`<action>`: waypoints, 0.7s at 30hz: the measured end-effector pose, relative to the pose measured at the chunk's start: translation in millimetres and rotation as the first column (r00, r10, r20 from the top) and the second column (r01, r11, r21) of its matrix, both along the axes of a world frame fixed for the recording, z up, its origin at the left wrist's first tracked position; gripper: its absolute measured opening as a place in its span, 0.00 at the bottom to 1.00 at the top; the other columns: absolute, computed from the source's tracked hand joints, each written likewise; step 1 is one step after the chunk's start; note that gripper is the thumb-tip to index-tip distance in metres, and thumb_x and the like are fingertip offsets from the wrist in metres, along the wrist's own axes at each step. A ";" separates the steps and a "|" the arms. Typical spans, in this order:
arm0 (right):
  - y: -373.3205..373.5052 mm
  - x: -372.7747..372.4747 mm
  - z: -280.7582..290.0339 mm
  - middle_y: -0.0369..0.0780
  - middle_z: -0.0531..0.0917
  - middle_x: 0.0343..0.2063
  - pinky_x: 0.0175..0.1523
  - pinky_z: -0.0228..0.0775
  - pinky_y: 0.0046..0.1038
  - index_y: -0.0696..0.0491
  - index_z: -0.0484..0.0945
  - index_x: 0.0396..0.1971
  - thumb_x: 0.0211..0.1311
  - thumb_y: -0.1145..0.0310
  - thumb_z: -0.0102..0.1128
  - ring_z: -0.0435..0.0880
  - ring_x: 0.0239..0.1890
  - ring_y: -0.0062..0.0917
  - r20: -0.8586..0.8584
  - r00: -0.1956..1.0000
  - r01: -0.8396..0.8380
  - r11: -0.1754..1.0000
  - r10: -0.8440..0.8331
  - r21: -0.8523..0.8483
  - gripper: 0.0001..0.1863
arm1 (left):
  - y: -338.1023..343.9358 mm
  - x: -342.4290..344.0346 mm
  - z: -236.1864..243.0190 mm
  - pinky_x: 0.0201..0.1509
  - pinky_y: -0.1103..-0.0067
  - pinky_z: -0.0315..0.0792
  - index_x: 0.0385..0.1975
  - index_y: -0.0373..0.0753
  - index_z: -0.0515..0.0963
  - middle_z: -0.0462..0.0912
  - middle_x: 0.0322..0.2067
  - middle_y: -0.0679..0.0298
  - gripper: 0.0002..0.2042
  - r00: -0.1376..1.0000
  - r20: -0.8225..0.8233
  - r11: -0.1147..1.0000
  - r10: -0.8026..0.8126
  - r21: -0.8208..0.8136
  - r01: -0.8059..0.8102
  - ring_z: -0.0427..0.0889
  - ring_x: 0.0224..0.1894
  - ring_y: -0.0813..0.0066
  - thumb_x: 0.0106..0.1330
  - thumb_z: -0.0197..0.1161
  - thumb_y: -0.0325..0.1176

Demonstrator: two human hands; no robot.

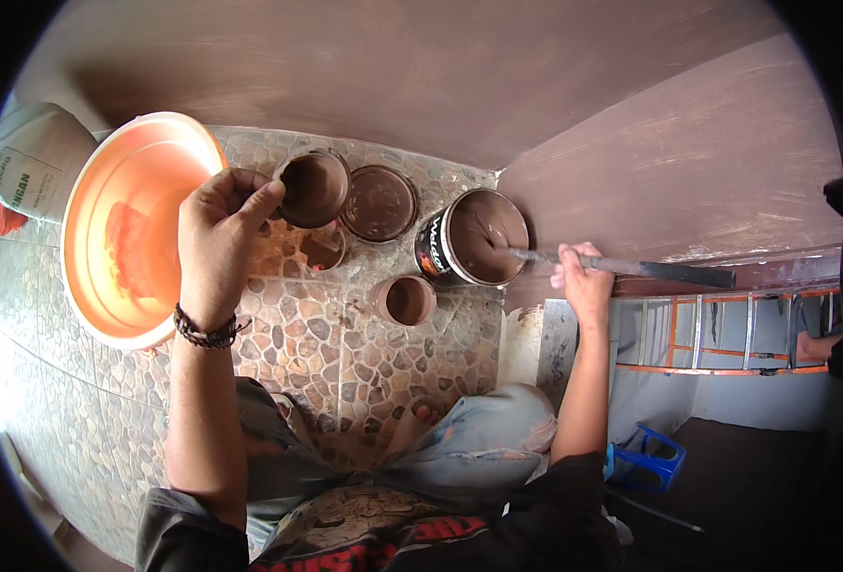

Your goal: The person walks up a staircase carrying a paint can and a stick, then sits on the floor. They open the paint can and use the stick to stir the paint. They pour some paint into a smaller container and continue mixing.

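My left hand pinches the rim of a small brown-coated cup, tilted so its inside shows, above the pebble-patterned floor. In my right hand is a long dark stick, its lower end dipped in the brown paint of a black paint bucket. The fingers of that hand are closed around the shaft. Left of the bucket lies a round lid smeared with brown. A second cup stands before the bucket, and a clear container with brown in it sits partly hidden below the held cup.
A large orange basin stands at the left, beside a white sack. Brown-painted walls meet behind the bucket. To the right are an orange-railed ladder, another person's hand and a blue plastic stool.
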State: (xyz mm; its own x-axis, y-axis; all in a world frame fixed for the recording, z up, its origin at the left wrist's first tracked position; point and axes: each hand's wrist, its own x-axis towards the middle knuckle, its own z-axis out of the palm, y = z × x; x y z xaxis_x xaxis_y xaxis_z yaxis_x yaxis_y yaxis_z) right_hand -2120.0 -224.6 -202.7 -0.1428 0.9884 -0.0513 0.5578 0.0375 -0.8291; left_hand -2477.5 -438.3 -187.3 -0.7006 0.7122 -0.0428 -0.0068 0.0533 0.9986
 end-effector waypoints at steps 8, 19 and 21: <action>6.0 -7.4 -7.8 0.43 0.80 0.20 0.23 0.73 0.20 0.61 0.74 0.30 0.64 0.66 0.58 0.80 0.17 0.20 -0.217 0.967 -0.150 0.987 0.136 -0.052 0.12 | 12.7 20.7 -6.8 0.32 0.87 0.69 0.27 0.32 0.78 0.79 0.23 0.69 0.05 0.993 0.014 0.993 -0.117 -0.030 0.117 0.74 0.26 0.87 0.61 0.63 0.27; 8.3 -4.6 -14.4 0.42 0.79 0.18 0.17 0.70 0.20 0.58 0.72 0.28 0.64 0.66 0.59 0.78 0.14 0.20 -0.204 0.970 -0.137 0.990 0.130 -0.025 0.11 | 8.2 24.4 1.4 0.30 0.86 0.69 0.28 0.31 0.78 0.79 0.22 0.69 0.05 0.994 -0.008 0.993 -0.112 -0.046 0.111 0.74 0.25 0.87 0.61 0.63 0.27; 10.7 -0.9 -12.9 0.41 0.78 0.16 0.16 0.68 0.20 0.57 0.72 0.27 0.64 0.66 0.58 0.78 0.14 0.20 -0.136 0.987 -0.084 0.996 0.086 0.022 0.11 | 7.2 26.3 3.0 0.30 0.86 0.69 0.28 0.31 0.78 0.79 0.22 0.69 0.05 0.993 -0.006 0.992 -0.118 -0.040 0.118 0.74 0.25 0.87 0.61 0.63 0.27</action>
